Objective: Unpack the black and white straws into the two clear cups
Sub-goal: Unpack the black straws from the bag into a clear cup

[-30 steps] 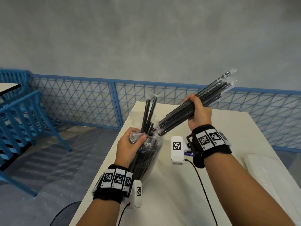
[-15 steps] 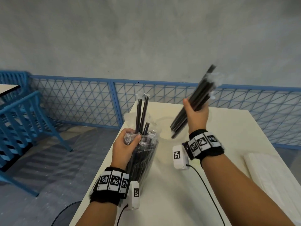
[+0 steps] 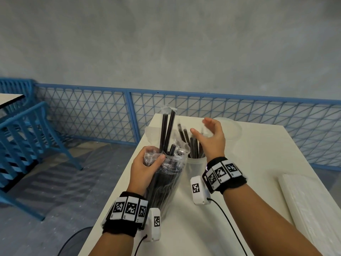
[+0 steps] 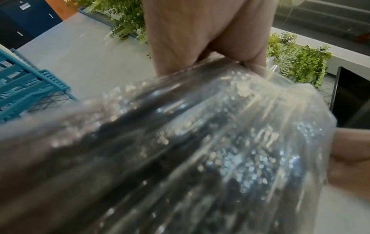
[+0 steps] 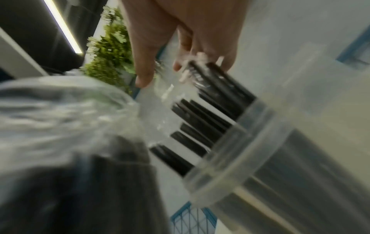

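Hands first, from the left: the left hand (image 3: 147, 168) grips the crumpled neck of a clear plastic bag (image 3: 167, 174) of black straws (image 3: 167, 130), thumb and fingers curled round the plastic, and the bag stands upright on the near left part of the white table (image 3: 249, 182). Two straws poke well above the bag's mouth, a shorter one beside them. Just to the right of the bag stands a clear cup (image 3: 196, 163) with a bunch of black straws (image 3: 193, 146) upright in it (each seems to wear its own thin clear wrapper, though the wrist view is too blurred to be sure). Above that cup hovers the right hand (image 3: 212, 139), fingers spread and relaxed, holding nothing; in the right wrist view its fingertips (image 5: 143, 80) sit near the straw tops. Behind the hand, farther back on the table, lies what looks like a second clear cup (image 3: 233, 129). At the table's right edge rests a long white pack (image 3: 311, 206).
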Motion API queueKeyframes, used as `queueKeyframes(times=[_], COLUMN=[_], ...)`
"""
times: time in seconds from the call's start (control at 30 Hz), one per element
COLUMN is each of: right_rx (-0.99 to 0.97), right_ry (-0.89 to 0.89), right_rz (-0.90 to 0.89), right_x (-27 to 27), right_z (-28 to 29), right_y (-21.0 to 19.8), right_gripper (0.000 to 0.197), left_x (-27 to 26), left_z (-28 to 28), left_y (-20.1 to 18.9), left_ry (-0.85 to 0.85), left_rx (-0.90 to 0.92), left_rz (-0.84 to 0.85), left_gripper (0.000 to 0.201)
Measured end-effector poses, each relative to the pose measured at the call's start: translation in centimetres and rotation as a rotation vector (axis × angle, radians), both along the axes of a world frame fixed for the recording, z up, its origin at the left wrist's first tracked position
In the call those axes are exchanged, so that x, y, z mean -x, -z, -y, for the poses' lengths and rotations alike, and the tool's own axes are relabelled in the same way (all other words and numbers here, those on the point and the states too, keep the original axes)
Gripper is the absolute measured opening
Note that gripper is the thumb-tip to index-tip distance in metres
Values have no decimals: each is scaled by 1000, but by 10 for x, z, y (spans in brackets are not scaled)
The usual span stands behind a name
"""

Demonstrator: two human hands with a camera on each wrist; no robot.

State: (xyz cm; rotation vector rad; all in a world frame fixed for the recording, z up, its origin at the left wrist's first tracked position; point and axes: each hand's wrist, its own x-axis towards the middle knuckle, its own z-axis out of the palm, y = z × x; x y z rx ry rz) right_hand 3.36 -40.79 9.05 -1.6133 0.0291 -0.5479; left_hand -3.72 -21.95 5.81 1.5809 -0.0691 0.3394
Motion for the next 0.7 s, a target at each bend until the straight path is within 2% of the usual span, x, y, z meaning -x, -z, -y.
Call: queueKeyframes(times=[0.07, 0.1, 0.13, 0.2, 0.27, 0.33, 0.47, 0.53, 0.6, 0.7], right_rx=[137, 184, 230, 371, 488, 490, 360, 272, 307, 608], right_ry=[122, 122, 76, -58, -182, -300, -404, -449, -480, -389], right_rz=[176, 257, 294, 218, 43, -84, -182, -233, -254, -181], right_x=[16, 26, 36, 49, 55, 57, 61, 64, 63, 63], right_z=[-5, -9, -14, -22, -28, -31, -38, -39, -38, -35], right_y=[-11, -15, -18, -14, -6, -2, -6, -7, -5, -2], right_gripper=[36, 28, 19, 10, 19, 26, 30, 37, 44, 48], left_x=[2, 2, 3, 3, 4, 6, 9, 10, 10, 11], left_z=[0, 0, 0, -2, -3, -4, -11, -14, -16, -16], left_y=[-1, -1, -2, -3, -3, 1, 12, 15, 16, 17], left_ry=[2, 3, 1, -26, -28, 12, 178, 218, 188, 87], left_rx=[20, 42, 64, 88, 105, 123, 129, 80, 6, -40], left_rz=[6, 9, 21, 70, 109, 105, 12, -8, -51, -129], left_gripper=[18, 18, 18, 19, 19, 25, 80, 94, 90, 74])
